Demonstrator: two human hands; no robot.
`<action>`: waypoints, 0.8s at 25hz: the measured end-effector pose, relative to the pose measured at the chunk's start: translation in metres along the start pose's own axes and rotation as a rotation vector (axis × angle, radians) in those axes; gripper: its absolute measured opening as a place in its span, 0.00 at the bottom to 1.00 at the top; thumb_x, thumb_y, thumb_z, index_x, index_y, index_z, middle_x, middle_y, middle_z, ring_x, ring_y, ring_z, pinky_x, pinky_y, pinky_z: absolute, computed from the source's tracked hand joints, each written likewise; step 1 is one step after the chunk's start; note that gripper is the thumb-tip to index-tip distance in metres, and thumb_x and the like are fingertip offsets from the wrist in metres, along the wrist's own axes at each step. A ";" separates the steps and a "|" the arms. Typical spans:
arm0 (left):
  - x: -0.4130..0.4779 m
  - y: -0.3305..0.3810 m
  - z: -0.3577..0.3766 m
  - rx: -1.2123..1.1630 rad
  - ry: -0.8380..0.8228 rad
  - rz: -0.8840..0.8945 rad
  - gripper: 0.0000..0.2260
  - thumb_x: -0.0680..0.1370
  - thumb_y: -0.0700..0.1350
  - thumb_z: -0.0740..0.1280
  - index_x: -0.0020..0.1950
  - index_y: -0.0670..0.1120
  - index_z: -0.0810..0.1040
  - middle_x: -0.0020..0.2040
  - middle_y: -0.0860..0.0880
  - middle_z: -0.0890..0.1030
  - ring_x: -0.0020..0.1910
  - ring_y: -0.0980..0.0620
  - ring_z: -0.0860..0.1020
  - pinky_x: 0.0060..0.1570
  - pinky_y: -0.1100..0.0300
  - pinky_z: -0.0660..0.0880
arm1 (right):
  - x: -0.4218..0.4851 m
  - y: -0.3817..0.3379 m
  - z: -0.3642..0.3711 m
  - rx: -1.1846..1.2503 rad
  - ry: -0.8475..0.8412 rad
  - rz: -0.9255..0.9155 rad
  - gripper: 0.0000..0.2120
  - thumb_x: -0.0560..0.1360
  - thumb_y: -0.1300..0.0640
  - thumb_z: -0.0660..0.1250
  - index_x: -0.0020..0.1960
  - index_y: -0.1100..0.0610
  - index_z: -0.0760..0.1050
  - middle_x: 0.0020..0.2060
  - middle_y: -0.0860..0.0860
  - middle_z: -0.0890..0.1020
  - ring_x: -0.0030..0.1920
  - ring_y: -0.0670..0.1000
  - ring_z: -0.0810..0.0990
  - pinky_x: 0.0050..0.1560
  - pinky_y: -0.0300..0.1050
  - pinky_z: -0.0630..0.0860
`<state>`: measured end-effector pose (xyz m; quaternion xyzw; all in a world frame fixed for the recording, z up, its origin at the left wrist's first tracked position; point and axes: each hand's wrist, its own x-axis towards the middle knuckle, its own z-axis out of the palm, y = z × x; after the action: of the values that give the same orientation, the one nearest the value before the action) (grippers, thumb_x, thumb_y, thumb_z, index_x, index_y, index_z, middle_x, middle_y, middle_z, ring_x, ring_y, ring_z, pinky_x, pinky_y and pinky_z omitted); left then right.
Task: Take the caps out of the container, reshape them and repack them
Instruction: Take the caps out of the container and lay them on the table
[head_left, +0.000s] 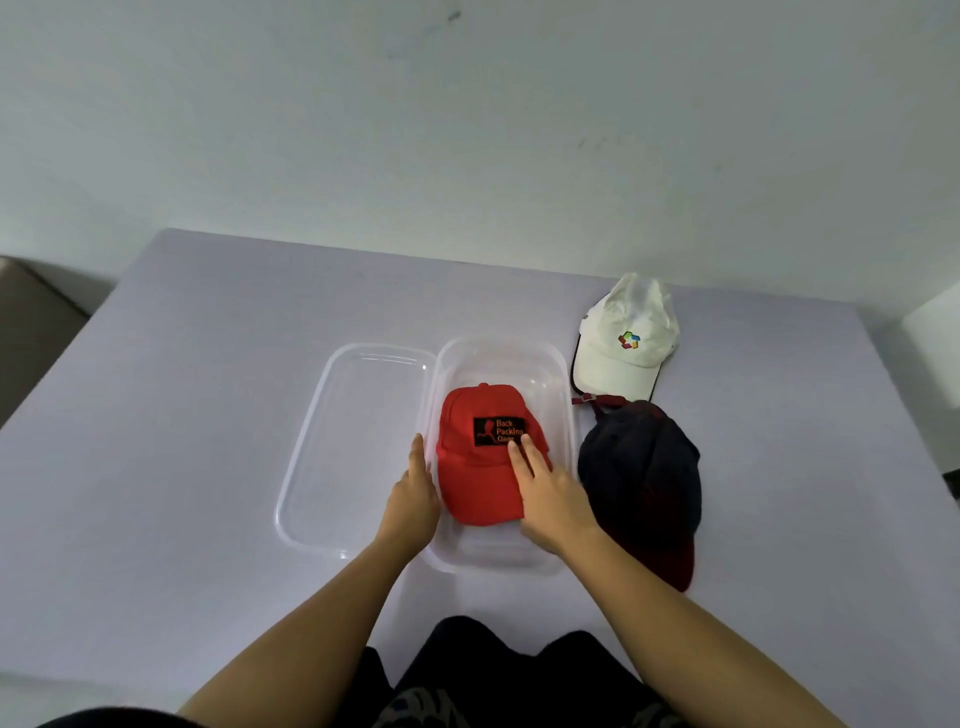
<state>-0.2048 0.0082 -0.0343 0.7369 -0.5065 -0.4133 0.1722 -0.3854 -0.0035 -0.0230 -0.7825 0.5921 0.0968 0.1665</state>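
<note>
A red cap (480, 467) with a black patch lies inside the clear plastic container (563, 384), brim toward me. My right hand (550, 493) rests flat on the cap's right side, fingers spread and reaching the patch. My left hand (413, 499) lies against the container's left wall beside the cap, fingers straight. A white cap (626, 338) with a coloured logo sits on the table to the container's far right. A dark navy cap (644, 483) with a red brim lies just right of the container.
The container's clear lid (332, 447) lies upside down directly left of it, touching its side. The lilac table (182, 415) ends at a pale wall behind. A brown object stands off the table's left edge.
</note>
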 end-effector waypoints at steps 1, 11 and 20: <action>0.001 -0.002 0.000 -0.007 -0.004 -0.006 0.27 0.81 0.38 0.50 0.78 0.51 0.46 0.64 0.36 0.75 0.59 0.36 0.76 0.58 0.48 0.70 | 0.001 -0.001 -0.004 0.050 0.051 0.041 0.37 0.75 0.63 0.59 0.77 0.54 0.43 0.77 0.55 0.49 0.67 0.61 0.66 0.58 0.52 0.75; -0.020 0.069 -0.035 -0.728 0.049 -0.160 0.21 0.82 0.53 0.49 0.71 0.45 0.66 0.65 0.44 0.74 0.61 0.44 0.74 0.64 0.48 0.70 | -0.038 -0.004 -0.004 0.402 0.629 0.088 0.39 0.74 0.61 0.67 0.75 0.52 0.47 0.76 0.55 0.55 0.74 0.60 0.57 0.58 0.49 0.73; -0.038 0.131 -0.025 -0.788 -0.035 0.006 0.16 0.80 0.52 0.51 0.44 0.49 0.77 0.46 0.50 0.79 0.46 0.51 0.75 0.48 0.56 0.74 | -0.098 -0.013 -0.017 0.782 0.880 0.115 0.45 0.64 0.76 0.56 0.73 0.41 0.58 0.76 0.48 0.52 0.76 0.48 0.52 0.72 0.44 0.63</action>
<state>-0.2695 -0.0182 0.0852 0.6056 -0.3140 -0.5880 0.4346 -0.4013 0.0809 0.0284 -0.5961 0.6388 -0.4535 0.1760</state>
